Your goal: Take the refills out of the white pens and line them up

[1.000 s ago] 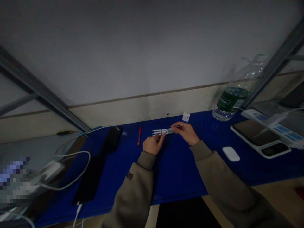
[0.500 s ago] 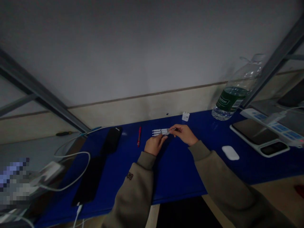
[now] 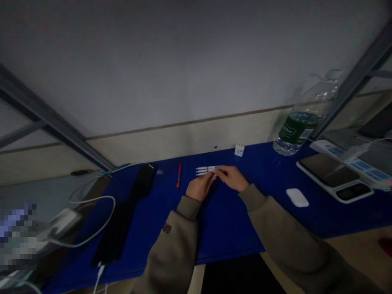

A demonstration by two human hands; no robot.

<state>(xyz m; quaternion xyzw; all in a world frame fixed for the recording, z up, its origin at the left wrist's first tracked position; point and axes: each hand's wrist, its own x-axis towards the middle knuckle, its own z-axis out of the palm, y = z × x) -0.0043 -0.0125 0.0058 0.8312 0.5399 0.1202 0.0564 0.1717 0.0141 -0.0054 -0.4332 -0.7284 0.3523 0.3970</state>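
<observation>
Bundle of slim white pen-shaped sticks [image 3: 206,170] lies flat and crosswise at desk level, just above the left hand [image 3: 200,188] and directly left of the right hand [image 3: 231,177]. Exact count hard to tell, looks like two or three, side by side, tips pointing left.

Surface: desk [image 3: 228,228] with a dark blue cover, set against a pale wall [image 3: 183,61]. Grey metal shelf uprights [image 3: 52,118] stand at both sides. On the desk, left of the hands: red pen [image 3: 179,175], black phone-like slab [image 3: 143,181], long black strip [image 3: 112,232], white charging cable [image 3: 92,220]. Behind the hands: small white cube charger [image 3: 239,150]. To the right: large clear plastic water bottle with green label [image 3: 301,126], white oval mouse [image 3: 297,197], white-framed flat dark device [image 3: 327,173], white power strip [image 3: 346,162] lying across it.

Hands: close together, both in khaki sweatshirt sleeves. Left fingers [image 3: 210,177] curled over the bundle, clamped on it by the look of it. Right fingers [image 3: 219,171] extended to the bundle's right end, meeting the left hand. Can't tell if the right hand is gripping.
</observation>
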